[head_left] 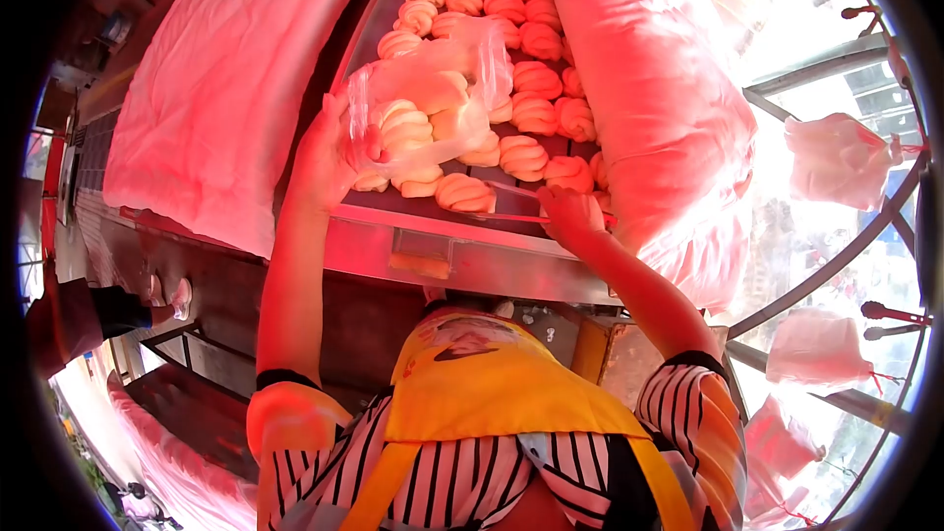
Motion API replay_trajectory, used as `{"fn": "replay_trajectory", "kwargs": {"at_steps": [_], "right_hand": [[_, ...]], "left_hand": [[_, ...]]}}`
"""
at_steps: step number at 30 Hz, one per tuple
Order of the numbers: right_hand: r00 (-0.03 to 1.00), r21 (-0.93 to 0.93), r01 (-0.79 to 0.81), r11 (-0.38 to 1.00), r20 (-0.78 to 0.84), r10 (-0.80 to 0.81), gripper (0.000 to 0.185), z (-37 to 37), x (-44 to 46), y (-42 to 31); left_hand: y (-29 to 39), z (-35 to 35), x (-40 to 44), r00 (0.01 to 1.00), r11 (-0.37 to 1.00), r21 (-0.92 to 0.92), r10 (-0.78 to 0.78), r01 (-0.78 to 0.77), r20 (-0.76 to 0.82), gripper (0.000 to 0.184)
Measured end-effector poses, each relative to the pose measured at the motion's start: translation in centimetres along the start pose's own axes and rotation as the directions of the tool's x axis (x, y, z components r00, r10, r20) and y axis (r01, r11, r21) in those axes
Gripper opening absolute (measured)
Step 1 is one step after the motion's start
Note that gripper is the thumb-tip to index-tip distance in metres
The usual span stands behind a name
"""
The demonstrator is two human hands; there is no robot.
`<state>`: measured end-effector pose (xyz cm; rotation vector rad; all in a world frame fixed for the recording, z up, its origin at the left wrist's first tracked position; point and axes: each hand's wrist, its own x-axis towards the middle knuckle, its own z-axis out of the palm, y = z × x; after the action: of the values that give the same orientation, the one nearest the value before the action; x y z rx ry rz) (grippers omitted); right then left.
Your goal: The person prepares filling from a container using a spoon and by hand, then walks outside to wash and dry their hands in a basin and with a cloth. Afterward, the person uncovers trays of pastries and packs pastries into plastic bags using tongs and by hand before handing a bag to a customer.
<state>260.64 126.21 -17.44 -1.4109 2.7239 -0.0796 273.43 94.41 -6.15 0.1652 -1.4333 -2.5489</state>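
Observation:
My left hand (329,157) is closed on the edge of a clear plastic bag (482,59), which is spread over the buns. Pale twisted buns (405,125) show through the film, though I cannot tell exactly which lie inside the bag. In my right hand (572,218) is a pair of tongs (513,218), its fingers wrapped around them. The tongs' arms reach left to a bun (465,194) at the front of the tray, one on each side of it. Rows of similar buns (534,112) fill the tray behind.
Thick quilts lie left (211,88) and right (639,88) of the metal tray (472,254). Knotted plastic bags (836,159) and more tongs (895,313) hang at the right. Another person's legs (118,313) show at far left.

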Motion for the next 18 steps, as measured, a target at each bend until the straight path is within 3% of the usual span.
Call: {"fn": "replay_trajectory", "kwargs": {"at_steps": [2, 4, 7, 9, 13, 15, 17, 18], "right_hand": [[0.999, 0.222, -0.04, 0.974, 0.007, 0.04, 0.03, -2.5, -2.5, 0.9], [0.972, 0.214, -0.216, 0.953, 0.14, 0.189, 0.034, -3.6, -4.3, 2.6], [0.959, 0.41, -0.274, 0.87, 0.18, 0.218, 0.039, -5.9, -6.7, 5.2], [0.947, 0.483, -0.318, 0.816, 0.198, 0.252, 0.039, -7.8, -6.7, 5.7], [0.984, 0.662, -0.159, 0.732, 0.047, 0.171, 0.031, -11.7, -2.6, 3.0], [0.993, 0.405, -0.056, 0.912, -0.069, 0.092, 0.036, -13.9, 2.5, 0.7], [0.937, 0.13, 0.147, 0.981, -0.337, -0.096, 0.044, -13.1, 7.0, -0.6], [0.94, 0.071, 0.117, 0.991, -0.329, -0.087, 0.045, -13.2, 8.1, -1.1]], "left_hand": [[0.1, 0.1, -0.5, 1.0, 1.0, 0.007, 0.007, -0.006, -0.018, 0.073], [-0.1, -0.2, -0.7, 0.999, 1.0, 0.009, 0.011, -0.011, -0.036, 0.075], [-1.1, -1.2, -0.9, 0.999, 1.0, -0.01, 0.004, -0.005, -0.053, 0.081], [-1.2, -1.4, -1.2, 1.0, 0.997, -0.066, 0.03, -0.03, -0.007, 0.071], [-1.8, -1.5, -1.2, 0.994, 0.996, -0.086, 0.039, -0.03, 0.1, 0.07], [-1.5, -0.7, -1.0, 0.992, 0.996, -0.075, 0.052, -0.044, 0.119, 0.072], [-1.1, -0.3, -0.8, 0.991, 0.994, -0.084, 0.083, -0.075, 0.101, 0.072], [-1.0, -0.4, -0.7, 0.994, 0.99, -0.104, 0.098, -0.093, 0.049, 0.074]]}}
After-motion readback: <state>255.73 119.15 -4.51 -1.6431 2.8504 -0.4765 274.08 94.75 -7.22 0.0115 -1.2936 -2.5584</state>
